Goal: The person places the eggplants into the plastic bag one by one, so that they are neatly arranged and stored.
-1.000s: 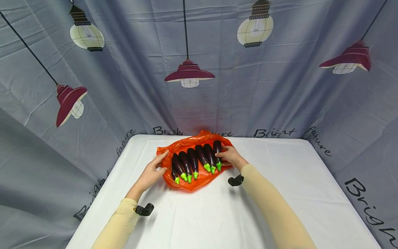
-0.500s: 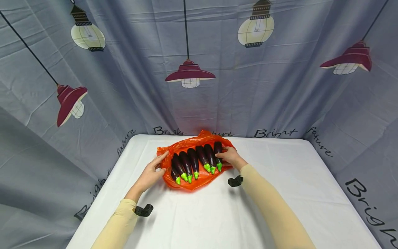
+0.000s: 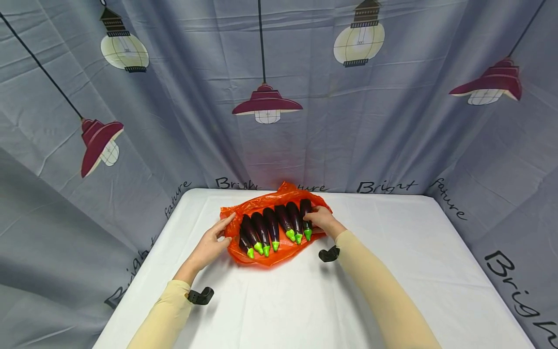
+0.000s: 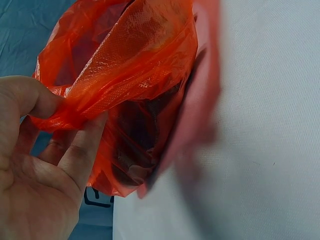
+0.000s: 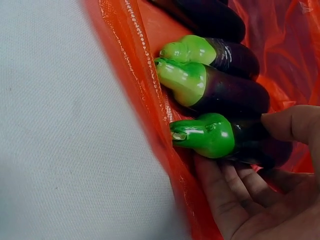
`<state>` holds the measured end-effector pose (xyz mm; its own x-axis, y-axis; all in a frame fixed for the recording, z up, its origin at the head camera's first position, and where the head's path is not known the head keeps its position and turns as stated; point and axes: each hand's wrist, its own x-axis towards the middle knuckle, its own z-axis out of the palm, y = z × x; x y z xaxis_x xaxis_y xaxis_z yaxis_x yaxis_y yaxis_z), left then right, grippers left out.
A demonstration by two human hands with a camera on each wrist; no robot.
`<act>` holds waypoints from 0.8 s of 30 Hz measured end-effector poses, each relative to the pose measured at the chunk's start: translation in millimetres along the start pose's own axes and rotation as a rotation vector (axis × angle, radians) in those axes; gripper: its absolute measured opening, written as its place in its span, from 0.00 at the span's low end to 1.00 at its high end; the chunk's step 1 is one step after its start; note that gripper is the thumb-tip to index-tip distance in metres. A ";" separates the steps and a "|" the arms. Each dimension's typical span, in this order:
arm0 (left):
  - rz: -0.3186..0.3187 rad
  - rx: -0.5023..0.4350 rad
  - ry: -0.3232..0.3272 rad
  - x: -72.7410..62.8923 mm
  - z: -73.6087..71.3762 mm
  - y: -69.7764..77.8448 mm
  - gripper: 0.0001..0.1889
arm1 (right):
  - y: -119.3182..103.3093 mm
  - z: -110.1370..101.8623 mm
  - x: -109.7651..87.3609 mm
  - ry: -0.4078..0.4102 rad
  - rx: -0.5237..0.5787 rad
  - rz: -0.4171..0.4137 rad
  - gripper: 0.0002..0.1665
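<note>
A red-orange plastic bag [image 3: 261,199] lies spread on the table, with several dark purple, green-capped eggplants [image 3: 260,228] side by side on it, caps toward me. At the bag's left side, my left hand [image 3: 208,249] pinches its gathered edge between thumb and fingers, clearly seen on the bag [image 4: 150,65] in the left wrist view. My right hand [image 3: 324,220] holds the rightmost eggplant [image 3: 306,207]. In the right wrist view, the thumb lies on top of that eggplant [image 5: 215,136] and the fingers reach underneath, partly hidden.
The white-covered table [image 3: 279,310] extends in front of the bag and to both sides. Behind it hangs a grey-blue curtain [image 3: 196,106] printed with lamps and lettering. Black wrist cameras [image 3: 201,295] sit at both cuffs.
The rightmost eggplant has shifted very slightly right with my right hand. The leftmost eggplant's cap has slid a little toward the right. The left hand stays nearly in place.
</note>
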<state>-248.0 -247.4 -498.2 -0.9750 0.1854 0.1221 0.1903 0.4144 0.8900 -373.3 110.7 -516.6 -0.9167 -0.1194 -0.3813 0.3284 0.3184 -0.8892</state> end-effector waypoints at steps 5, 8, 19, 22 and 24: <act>0.013 0.001 0.003 -0.5 -0.1 -0.7 0.39 | -1.3 1.5 -1.9 0.006 -0.033 -0.001 0.36; 0.019 0.001 0.001 -0.6 -0.1 -1.7 0.39 | -1.8 2.8 -1.2 0.013 -0.051 -0.002 0.37; 0.009 -0.003 -0.001 -1.0 -2.6 -0.5 0.39 | 5.1 5.6 8.9 0.067 -0.118 -0.062 0.38; 0.012 -0.006 -0.003 -1.1 -2.8 -0.7 0.39 | 6.1 6.9 7.5 0.082 -0.139 -0.090 0.38; 0.014 -0.006 -0.003 -1.4 -3.0 -1.0 0.39 | 6.0 7.0 5.3 0.088 -0.143 -0.107 0.38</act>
<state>-247.1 -250.8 -497.9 -0.9720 0.1940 0.1329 0.2029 0.4062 0.8910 -374.6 105.4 -525.7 -0.9630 -0.0788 -0.2576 0.1984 0.4397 -0.8759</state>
